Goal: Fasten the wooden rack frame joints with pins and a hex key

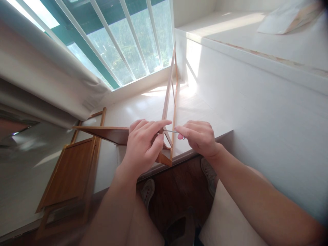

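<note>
My right hand [198, 136] pinches a thin metal hex key [170, 131], its bent end showing below the fingers. The key's tip meets the edge of an upright wooden frame [167, 92]. Close beside that tip, my left hand [145, 141] grips the joint where the frame and a brown wooden panel [105, 134] come together, with the index finger stretched over the edge. The left fingers and palm hide most of the joint. Any screw at the key's tip is too small to make out.
Another wooden piece with a slatted panel [70, 171] leans at the left, near a grey curtain [43, 58]. A barred window [123, 41] lies ahead. To the right rises a white wall [246, 102] with a ledge bearing a white bag [284, 20]. Dark flooring [174, 188] shows below.
</note>
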Tool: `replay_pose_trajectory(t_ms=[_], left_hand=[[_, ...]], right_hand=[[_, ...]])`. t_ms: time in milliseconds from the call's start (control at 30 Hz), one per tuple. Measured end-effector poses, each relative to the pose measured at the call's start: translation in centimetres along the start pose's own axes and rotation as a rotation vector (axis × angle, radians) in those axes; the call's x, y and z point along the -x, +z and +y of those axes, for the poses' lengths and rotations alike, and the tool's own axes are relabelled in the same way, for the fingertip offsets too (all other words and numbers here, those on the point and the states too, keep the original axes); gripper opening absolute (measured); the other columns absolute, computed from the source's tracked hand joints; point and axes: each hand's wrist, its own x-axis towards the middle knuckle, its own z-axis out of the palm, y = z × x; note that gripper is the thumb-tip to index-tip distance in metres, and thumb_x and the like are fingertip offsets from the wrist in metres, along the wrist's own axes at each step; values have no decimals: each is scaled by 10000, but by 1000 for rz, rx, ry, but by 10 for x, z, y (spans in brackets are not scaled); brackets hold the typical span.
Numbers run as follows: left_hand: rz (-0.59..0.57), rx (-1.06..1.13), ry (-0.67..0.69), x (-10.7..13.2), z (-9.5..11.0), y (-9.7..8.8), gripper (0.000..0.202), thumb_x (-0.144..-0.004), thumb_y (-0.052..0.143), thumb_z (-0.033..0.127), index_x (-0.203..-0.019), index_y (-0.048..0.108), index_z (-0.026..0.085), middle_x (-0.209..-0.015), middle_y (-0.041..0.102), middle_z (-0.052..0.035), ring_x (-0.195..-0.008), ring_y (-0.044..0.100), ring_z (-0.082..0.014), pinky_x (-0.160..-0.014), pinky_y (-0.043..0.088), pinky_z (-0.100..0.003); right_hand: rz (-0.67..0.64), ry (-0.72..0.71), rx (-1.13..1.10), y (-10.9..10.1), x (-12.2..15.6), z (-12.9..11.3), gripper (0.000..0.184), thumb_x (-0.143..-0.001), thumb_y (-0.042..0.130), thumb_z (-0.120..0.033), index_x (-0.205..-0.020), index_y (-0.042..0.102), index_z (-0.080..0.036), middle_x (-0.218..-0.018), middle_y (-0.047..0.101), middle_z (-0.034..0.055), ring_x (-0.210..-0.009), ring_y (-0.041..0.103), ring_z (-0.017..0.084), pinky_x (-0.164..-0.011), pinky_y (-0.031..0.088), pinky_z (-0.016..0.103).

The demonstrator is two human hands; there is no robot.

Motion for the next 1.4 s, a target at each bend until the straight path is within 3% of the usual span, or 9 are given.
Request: replay_pose_trajectory(t_ms=[433, 667, 1167, 1400], left_hand=[[5, -8, -7, 0, 0, 0, 400, -970, 404, 262, -1263, 676, 276, -1021, 739, 5, -955, 583, -203, -1022, 357, -419], [5, -16, -19, 0, 1, 0, 406, -968, 394, 259, -1255, 680, 279, -1020, 745, 4, -956, 591, -205, -1038, 359, -422], [10, -7, -10, 0, 2, 0, 404, -973, 393, 251, -1259, 678, 273, -1036, 741, 8, -958, 586, -200, -1015, 356, -409], [17, -6, -8, -1, 3, 0, 407, -970, 390, 242, -1245, 690, 256, -989, 734, 6, -914, 576, -195, -986, 352, -399]], right_hand=[[-72, 14, -30, -10, -7, 3, 302, -1061, 413, -162, -1084, 703, -244, -776, 738, 19, -684, 655, 136, -635, 467, 256], [-117, 46, -91, -12, -9, 0, 237, -1051, 445, -193, -1028, 678, -228, -777, 730, 24, -692, 676, 144, -632, 478, 250], [-93, 88, -71, -11, -9, -5, 223, -1019, 457, -116, -980, 651, -218, -775, 711, 19, -673, 644, 136, -619, 445, 248], [-90, 135, -147, -9, -11, -14, 156, -1030, 518, -197, -929, 636, -207, -735, 683, 22, -615, 601, 132, -594, 426, 253]])
